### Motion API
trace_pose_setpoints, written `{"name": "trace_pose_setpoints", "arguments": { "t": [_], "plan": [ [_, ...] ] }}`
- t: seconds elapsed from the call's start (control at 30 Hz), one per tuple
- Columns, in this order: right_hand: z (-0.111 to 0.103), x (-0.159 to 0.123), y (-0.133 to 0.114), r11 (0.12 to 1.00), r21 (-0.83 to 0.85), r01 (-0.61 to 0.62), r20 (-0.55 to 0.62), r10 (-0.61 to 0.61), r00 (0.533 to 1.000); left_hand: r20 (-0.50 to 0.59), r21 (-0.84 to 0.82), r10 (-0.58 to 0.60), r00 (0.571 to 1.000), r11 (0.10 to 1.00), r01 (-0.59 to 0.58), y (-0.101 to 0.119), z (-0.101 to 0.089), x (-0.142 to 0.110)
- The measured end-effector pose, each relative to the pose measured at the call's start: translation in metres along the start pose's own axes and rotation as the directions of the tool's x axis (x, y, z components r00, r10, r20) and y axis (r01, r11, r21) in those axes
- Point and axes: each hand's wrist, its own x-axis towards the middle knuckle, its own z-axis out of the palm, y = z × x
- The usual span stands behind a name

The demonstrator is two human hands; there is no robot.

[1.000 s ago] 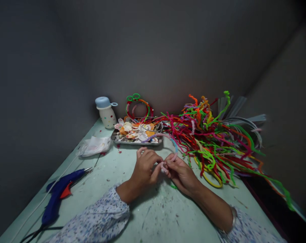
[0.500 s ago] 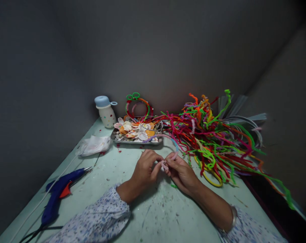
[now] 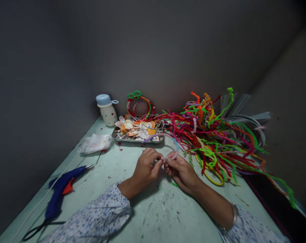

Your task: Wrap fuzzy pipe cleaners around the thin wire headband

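Observation:
Both hands meet over the middle of the table, pinching one end of a thin headband [image 3: 177, 144] wrapped in pink, blue and purple pipe cleaner. My left hand [image 3: 146, 165] is closed, thumb and forefinger pressed on the pale pink tip. Just beside it, my right hand [image 3: 182, 172] grips the same pink end between thumb and fingers. From there the band curves away and left, its purple end by the front of a metal tray [image 3: 138, 141]. The fingertips cover most of the pink tip.
Right of the hands spreads a large tangle of colourful pipe cleaners [image 3: 208, 135]. A blue glue gun [image 3: 58, 195] and its cord lie at left, near a plastic bag [image 3: 97, 143] and a bottle [image 3: 108, 113]. Shell pieces [image 3: 140, 128] fill the tray; wrapped headbands [image 3: 149, 107] stand behind.
The pink tip, earlier showing as a small curl between the hands, is now pressed flat under the fingertips. The view has shifted slightly; the hands stay in place.

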Motion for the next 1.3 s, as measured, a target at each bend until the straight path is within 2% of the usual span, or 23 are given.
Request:
{"name": "trace_pose_setpoints", "arguments": {
  "t": [0.17,0.43,0.6,1.3],
  "plan": [
    [-0.0012,0.0009,0.0003,1.0,-0.004,0.018,-0.027,-0.018,0.999,0.001,-0.017,-0.022,1.0,1.0,0.022,-0.0021,0.0023,0.0001],
    [-0.0013,0.0001,0.0017,0.999,-0.04,0.033,0.005,-0.033,0.999,-0.011,0.006,0.032,0.999,0.999,-0.032,-0.0024,0.0015,0.0001],
    [0.001,0.0006,0.0007,0.997,-0.054,0.058,-0.016,-0.059,0.998,-0.024,0.043,0.045,0.999,0.998,-0.044,-0.0023,0.0023,-0.0005],
    [-0.0011,0.0008,0.0053,0.989,-0.117,0.091,-0.009,-0.092,0.996,-0.039,0.025,-0.017,0.999,1.0,0.018,0.0033,-0.0016,0.0008]
  ]
}}
